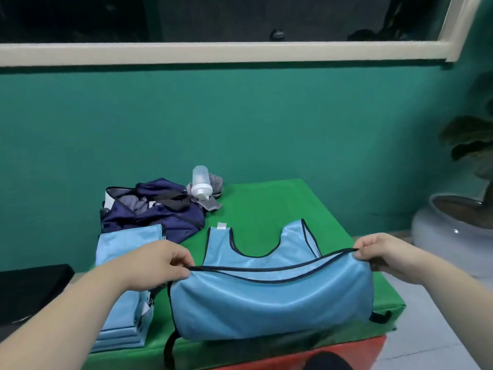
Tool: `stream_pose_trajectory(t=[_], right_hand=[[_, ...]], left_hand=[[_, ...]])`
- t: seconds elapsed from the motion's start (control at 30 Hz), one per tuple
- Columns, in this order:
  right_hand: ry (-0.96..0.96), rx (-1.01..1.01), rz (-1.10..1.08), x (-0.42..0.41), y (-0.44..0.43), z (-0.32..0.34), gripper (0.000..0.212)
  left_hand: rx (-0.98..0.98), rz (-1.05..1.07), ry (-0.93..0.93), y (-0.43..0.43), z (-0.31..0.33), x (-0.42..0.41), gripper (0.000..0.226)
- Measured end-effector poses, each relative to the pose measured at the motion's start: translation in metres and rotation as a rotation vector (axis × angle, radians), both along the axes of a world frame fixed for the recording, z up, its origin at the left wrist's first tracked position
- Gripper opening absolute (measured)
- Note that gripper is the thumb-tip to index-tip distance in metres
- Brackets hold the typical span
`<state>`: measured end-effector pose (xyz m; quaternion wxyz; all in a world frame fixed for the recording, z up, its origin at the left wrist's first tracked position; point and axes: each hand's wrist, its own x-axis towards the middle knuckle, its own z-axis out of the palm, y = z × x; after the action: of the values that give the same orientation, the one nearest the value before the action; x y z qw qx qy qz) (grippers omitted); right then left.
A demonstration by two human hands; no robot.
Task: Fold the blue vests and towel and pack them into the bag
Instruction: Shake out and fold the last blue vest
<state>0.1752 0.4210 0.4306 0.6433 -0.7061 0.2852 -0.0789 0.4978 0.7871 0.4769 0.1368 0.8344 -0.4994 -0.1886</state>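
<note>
A light blue vest (269, 300) with dark trim lies across the green mat (266, 204), its shoulder straps pointing to the far side. My left hand (162, 263) pinches the left corner of its bottom hem and my right hand (378, 249) pinches the right corner; the hem is lifted and drawn toward the straps. A stack of folded blue vests (125, 327) lies at the left, partly under my left forearm. Behind that stack sits the open navy bag (154, 209). A grey towel (213, 193) lies crumpled beyond the bag.
A clear plastic bottle (201, 185) with a white cap rests on the grey towel. A large pale plant pot (448, 233) stands on the floor at the right. A black object (29, 287) sits at the left. The green wall rises just behind the mat.
</note>
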Motion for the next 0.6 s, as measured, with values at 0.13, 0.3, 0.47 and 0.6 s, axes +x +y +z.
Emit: stream_pose_trajectory(t=[0.13, 0.3, 0.47, 0.6], right_hand=[[0.01, -0.008, -0.024, 0.006, -0.004, -0.011, 0.024], [-0.009, -0.001, -0.109, 0.021, -0.014, -0.028, 0.048], [-0.053, 0.0, -0.188, 0.046, -0.028, -0.045, 0.033], [-0.031, -0.052, -0.292, 0.072, -0.046, -0.068, 0.027]], left_hand=[[0.001, 0.011, 0.043, -0.008, -0.015, 0.003, 0.004], [-0.028, 0.097, 0.027, -0.024, -0.035, 0.023, 0.005], [-0.06, 0.179, -0.032, -0.041, -0.052, 0.048, 0.01], [-0.113, 0.263, -0.038, -0.06, -0.071, 0.064, 0.013]])
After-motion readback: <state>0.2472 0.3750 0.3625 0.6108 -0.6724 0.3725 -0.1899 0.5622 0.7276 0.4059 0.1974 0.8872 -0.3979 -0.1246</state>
